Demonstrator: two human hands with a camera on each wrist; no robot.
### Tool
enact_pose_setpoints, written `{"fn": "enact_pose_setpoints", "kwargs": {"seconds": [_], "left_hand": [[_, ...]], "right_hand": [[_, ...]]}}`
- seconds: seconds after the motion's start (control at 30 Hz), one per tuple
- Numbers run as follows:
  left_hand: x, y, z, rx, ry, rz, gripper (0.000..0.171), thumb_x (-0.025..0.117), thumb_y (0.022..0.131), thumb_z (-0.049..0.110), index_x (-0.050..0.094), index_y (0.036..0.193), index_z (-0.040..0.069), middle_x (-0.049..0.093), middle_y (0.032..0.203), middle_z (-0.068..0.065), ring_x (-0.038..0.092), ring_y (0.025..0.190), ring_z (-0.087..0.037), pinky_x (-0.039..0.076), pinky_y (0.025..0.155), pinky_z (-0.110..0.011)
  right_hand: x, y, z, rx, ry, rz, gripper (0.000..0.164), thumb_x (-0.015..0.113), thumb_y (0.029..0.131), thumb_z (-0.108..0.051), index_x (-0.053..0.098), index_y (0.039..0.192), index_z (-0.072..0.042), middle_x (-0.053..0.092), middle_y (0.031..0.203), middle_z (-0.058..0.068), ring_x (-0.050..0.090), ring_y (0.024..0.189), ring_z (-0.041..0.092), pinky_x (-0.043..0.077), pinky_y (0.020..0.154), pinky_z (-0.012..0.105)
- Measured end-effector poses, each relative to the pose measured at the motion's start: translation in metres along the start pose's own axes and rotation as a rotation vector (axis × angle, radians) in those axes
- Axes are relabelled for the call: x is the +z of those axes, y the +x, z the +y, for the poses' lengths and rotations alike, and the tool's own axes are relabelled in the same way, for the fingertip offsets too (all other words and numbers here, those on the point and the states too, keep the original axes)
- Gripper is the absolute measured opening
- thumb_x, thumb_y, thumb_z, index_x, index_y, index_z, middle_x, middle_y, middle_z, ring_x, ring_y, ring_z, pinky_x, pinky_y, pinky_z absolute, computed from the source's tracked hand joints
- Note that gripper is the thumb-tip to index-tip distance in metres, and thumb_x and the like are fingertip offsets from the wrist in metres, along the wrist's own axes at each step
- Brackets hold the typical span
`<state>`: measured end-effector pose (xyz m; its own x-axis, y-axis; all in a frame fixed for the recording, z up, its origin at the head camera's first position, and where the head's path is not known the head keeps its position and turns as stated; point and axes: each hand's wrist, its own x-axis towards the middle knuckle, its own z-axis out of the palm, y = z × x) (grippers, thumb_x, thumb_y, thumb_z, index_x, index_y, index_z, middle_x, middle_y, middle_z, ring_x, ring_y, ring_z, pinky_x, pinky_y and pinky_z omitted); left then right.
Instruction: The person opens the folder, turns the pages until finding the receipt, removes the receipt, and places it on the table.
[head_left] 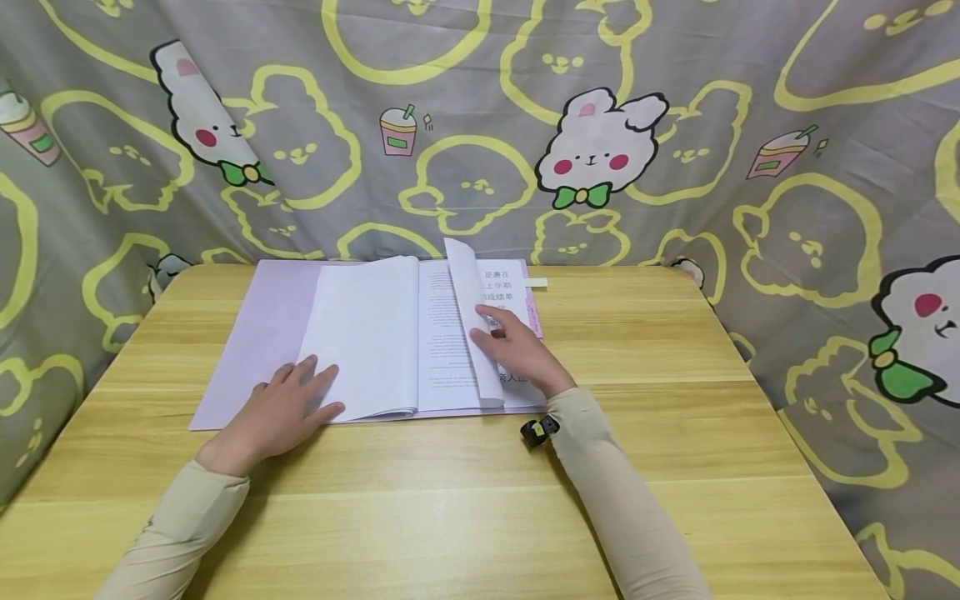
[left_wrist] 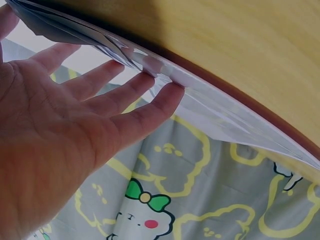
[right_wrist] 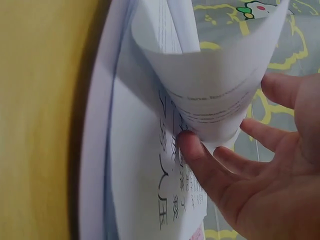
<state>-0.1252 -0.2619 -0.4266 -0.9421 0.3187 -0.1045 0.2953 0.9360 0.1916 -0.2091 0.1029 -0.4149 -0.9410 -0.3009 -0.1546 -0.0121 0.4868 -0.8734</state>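
Note:
A lilac folder [head_left: 247, 333] lies spread on the table, with white sheets inside it. My left hand [head_left: 281, 412] rests with fingers spread on the blank left-hand page [head_left: 367, 333] and the folder's lower left part. In the left wrist view, the left hand's fingertips touch the folder's clear sleeves [left_wrist: 210, 110]. At the right side, my right hand [head_left: 525, 350] touches a raised, curled page [head_left: 472, 333] with thumb and fingers loosely extended. Small print shows on this curled page [right_wrist: 215, 95] in the right wrist view. Beneath it lies a sheet with large handwritten-style characters [right_wrist: 162, 190].
The folder lies on a wood-grain table [head_left: 450, 508]. A pale green tab [head_left: 536, 282] and a pink strip [head_left: 533, 312] stick out at the folder's right edge. Behind and beside the table hangs a grey curtain [head_left: 480, 108] with cartoon prints. A small black device [head_left: 538, 431] sits at the right wrist.

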Motion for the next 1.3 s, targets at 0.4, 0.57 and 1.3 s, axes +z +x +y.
{"fn": "enact_pose_setpoints", "kwargs": {"seconds": [0.4,0.57,1.3], "left_hand": [[0.000,-0.001,0.000,0.007,-0.004,0.007,0.070,0.054,0.103,0.052,0.044,0.155,0.007,0.035,0.157,-0.031,0.036,0.137,-0.058,0.039,0.093,-0.078],[0.000,-0.001,0.000,0.003,-0.012,0.000,0.071,0.054,0.103,0.052,0.043,0.155,0.006,0.034,0.158,-0.032,0.036,0.137,-0.059,0.038,0.094,-0.079],[-0.002,0.001,0.000,-0.030,-0.033,-0.022,0.073,0.041,0.106,0.056,0.037,0.158,0.005,0.033,0.159,-0.030,0.034,0.140,-0.058,0.036,0.097,-0.078]], "right_hand": [[0.013,0.004,0.002,-0.091,-0.087,-0.016,0.064,0.064,0.102,-0.034,0.039,0.158,-0.018,0.034,0.163,0.010,0.054,0.133,0.033,0.044,0.110,0.047],[0.017,0.006,0.003,-0.118,-0.114,-0.016,0.064,0.067,0.100,-0.032,0.041,0.157,-0.015,0.035,0.162,0.010,0.054,0.131,0.031,0.044,0.110,0.046],[0.037,-0.002,-0.012,-0.166,-0.208,-0.054,0.067,0.070,0.098,-0.029,0.042,0.156,-0.013,0.032,0.163,0.014,0.039,0.147,0.034,0.030,0.121,0.048]]}}
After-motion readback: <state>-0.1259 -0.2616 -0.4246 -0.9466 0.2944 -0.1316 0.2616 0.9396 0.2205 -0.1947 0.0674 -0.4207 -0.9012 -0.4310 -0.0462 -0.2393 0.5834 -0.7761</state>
